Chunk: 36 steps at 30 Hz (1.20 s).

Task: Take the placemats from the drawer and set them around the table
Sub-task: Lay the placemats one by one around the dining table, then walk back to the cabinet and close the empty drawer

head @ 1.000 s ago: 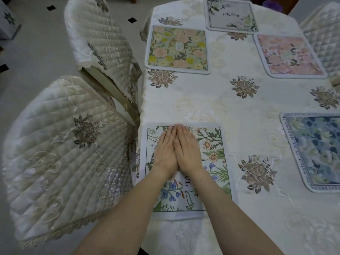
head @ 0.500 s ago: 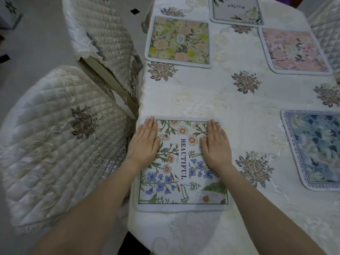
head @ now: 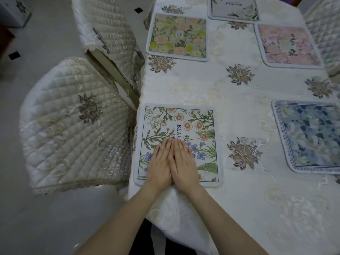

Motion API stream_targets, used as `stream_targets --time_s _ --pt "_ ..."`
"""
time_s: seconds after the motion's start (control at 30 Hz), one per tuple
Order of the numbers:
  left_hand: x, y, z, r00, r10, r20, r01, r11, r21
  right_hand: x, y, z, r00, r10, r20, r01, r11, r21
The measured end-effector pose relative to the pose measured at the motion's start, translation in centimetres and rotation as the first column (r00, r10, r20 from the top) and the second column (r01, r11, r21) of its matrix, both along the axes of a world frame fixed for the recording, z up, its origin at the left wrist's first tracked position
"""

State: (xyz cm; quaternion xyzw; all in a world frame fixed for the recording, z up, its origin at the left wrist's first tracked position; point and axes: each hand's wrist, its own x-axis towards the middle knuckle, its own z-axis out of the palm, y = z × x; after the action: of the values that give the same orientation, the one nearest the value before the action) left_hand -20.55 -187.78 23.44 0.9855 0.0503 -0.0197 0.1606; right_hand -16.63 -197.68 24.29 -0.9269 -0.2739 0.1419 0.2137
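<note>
both hands lying flat, side by side and touching, on the near half of the wildflower placemat [head: 177,144]: left hand [head: 159,165], right hand [head: 184,163], fingers together and extended, pressing down, clamped on nothing. that mat is sitting square at the near-left corner of the bench [head: 239,208], just beside the quilted chair [head: 73,124]. four more are already lying out: yellow-floral mat [head: 178,36] far left, grey mat [head: 233,8] at the far end, pink mat [head: 288,46] far right, blue mat [head: 311,135] near right. reading this as the smoothing step on the latest mat, task looking nearly done. next move is calling for a lift-off without dragging the mat or bunching the tablecloth [head: 230,89], then checking whether any seat is lacking a mat; drawer is not in view, so can't tell what's left in it.
</note>
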Motion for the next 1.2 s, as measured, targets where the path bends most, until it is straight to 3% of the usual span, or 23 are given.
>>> stream_targets --time_s 0.23,0.47,0.7,0.87,0.97,1.07,1.2 --pt "-1.0 0.7 -1.5 0.998 -0.034 -0.05 0.038 0.997 0.069 0.1 -2.0 -1.4 0.992 0.07 0.108 -0.059 0.993 -0.105" --pt "-2.7 4.2 -1.2 0.997 -0.041 -0.066 0.047 0.995 0.089 1.0 -5.1 -1.7 0.988 0.011 0.152 0.015 0.987 -0.163" --pt "-4.4 6.9 -0.9 0.99 -0.019 -0.141 0.037 0.991 0.129 1.6 -9.0 -1.1 0.989 -0.06 0.133 0.086 0.976 -0.202" --pt "-4.0 8.0 2.0 0.956 -0.087 -0.281 0.154 0.962 0.227 1.9 -9.8 0.4 0.997 -0.06 0.053 0.072 0.966 -0.247" --pt "-2.5 7.3 5.0 0.92 -0.078 -0.383 0.16 0.969 0.187 2.9 -9.3 2.9 0.996 -0.085 -0.041 0.074 0.972 -0.222" --pt "-1.9 6.5 8.3 0.954 -0.092 -0.286 0.136 0.981 0.137 3.5 -9.0 6.7 0.992 -0.121 -0.038 0.116 0.988 -0.105" --pt "-3.6 5.3 12.9 0.984 -0.171 -0.047 0.177 0.949 0.261 2.4 -9.1 11.5 0.99 -0.054 0.128 0.051 0.998 0.027"
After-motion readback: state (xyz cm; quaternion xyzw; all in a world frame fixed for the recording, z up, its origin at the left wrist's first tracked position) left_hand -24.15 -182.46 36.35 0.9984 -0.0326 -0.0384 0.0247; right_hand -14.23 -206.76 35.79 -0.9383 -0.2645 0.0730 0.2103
